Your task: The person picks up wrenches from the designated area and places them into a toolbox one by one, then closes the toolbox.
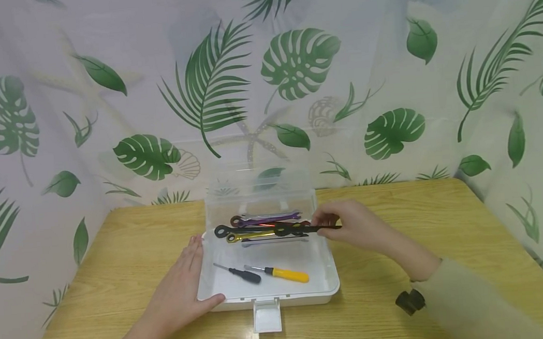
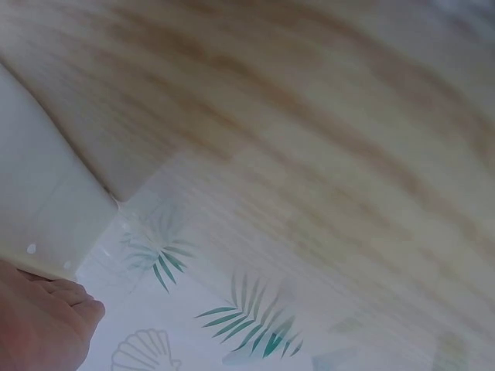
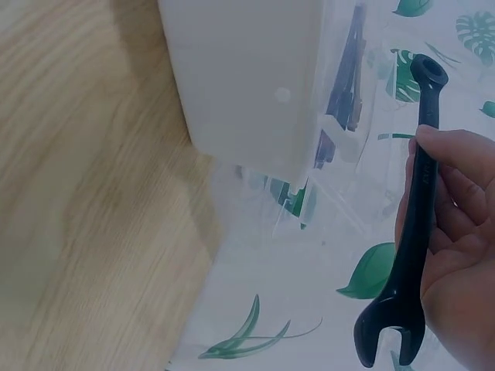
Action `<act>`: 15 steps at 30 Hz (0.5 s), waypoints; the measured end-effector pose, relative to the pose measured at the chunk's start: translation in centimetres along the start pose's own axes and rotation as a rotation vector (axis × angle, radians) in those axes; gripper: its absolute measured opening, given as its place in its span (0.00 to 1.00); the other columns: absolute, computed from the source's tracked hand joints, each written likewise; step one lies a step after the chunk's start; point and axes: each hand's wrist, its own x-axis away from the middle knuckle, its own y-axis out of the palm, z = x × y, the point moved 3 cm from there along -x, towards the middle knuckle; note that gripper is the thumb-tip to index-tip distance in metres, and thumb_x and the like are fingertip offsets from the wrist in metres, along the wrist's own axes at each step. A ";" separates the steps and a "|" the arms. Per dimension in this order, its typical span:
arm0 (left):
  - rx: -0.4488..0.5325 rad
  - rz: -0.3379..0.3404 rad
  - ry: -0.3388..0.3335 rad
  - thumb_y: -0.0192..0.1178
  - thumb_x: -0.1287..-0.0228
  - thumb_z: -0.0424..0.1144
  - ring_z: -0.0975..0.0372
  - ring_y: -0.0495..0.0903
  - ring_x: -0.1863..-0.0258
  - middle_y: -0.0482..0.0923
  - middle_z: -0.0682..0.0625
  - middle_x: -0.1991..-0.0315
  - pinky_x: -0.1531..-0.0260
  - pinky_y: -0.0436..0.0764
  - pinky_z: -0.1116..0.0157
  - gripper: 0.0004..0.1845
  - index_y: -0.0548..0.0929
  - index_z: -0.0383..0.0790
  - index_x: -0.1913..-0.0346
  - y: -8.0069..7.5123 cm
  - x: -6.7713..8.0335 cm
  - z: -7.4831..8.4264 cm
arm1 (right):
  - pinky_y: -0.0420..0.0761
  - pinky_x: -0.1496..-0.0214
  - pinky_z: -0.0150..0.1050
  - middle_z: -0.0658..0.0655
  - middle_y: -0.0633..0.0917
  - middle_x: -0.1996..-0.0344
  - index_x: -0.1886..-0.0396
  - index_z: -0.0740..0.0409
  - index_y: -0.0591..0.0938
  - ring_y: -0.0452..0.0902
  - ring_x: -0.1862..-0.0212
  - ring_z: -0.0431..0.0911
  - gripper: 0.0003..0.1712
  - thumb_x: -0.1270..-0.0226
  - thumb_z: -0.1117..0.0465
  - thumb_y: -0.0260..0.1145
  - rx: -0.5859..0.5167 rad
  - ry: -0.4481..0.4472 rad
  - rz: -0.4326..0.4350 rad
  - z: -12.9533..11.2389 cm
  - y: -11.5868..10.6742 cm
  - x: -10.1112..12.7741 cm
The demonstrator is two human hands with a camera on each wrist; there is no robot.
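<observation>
A white toolbox [image 1: 298, 295] stands on the table, its transparent lid [image 1: 218, 209] raised at the back. My right hand [image 1: 356, 225] pinches a black combination wrench [image 3: 418, 209] above the box's right rear corner; in the right wrist view its ring end points up and its open end down. My left hand [image 1: 180, 286] rests on the box's left side, fingers extended along the wall and thumb at the front rim. Several wrenches lie across the back, including a purple one [image 1: 274, 219], a gold one [image 1: 249, 236] and a black one [image 1: 238, 230].
In the front of the box lie a black-handled screwdriver [image 1: 246, 275] and a yellow-handled screwdriver [image 1: 289, 275]. A white latch [image 1: 267, 317] hangs open at the box's front. The wooden table [image 1: 378, 313] meets a leaf-patterned sheet [image 1: 345, 149] behind it.
</observation>
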 end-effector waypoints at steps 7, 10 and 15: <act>-0.004 -0.001 -0.001 0.65 0.38 0.70 0.39 0.58 0.17 0.54 0.30 0.16 0.19 0.65 0.45 0.63 0.56 0.21 0.20 -0.1 0.0 0.1 | 0.87 0.57 0.32 0.52 0.91 0.63 0.60 0.58 0.89 0.81 0.62 0.38 0.07 0.34 0.72 0.74 -0.025 0.001 -0.021 -0.5 0.4 -1.1; -0.002 0.001 0.002 0.65 0.38 0.70 0.40 0.57 0.16 0.53 0.30 0.16 0.19 0.65 0.45 0.63 0.57 0.21 0.20 -0.1 0.0 0.2 | 0.87 0.57 0.32 0.52 0.91 0.63 0.60 0.57 0.89 0.82 0.62 0.39 0.07 0.33 0.71 0.74 -0.038 0.012 -0.024 -0.6 0.7 -1.7; 0.007 -0.002 -0.001 0.64 0.38 0.71 0.40 0.57 0.16 0.52 0.31 0.15 0.19 0.65 0.45 0.63 0.56 0.22 0.19 -0.2 0.0 0.2 | 0.87 0.56 0.33 0.53 0.91 0.62 0.59 0.59 0.89 0.84 0.61 0.40 0.05 0.33 0.70 0.74 -0.055 0.018 -0.028 -0.7 1.3 -2.9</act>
